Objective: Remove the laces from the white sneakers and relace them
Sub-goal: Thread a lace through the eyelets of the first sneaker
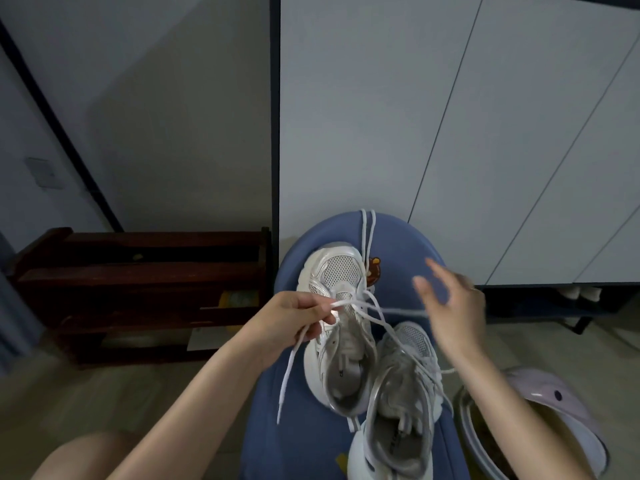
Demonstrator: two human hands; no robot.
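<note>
left fingers (320, 311) pinch the lace (294, 355); right fingers (424, 284) spread, blurred, holding nothing.

Two white mesh sneakers (367, 348) lie side by side; laces (372, 308) loose.

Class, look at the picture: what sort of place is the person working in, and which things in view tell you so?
Probably a home entryway. A dark wooden shoe rack stands by the wall, tall pale cabinet doors rise behind, and more shoes sit under that cabinet.
</note>
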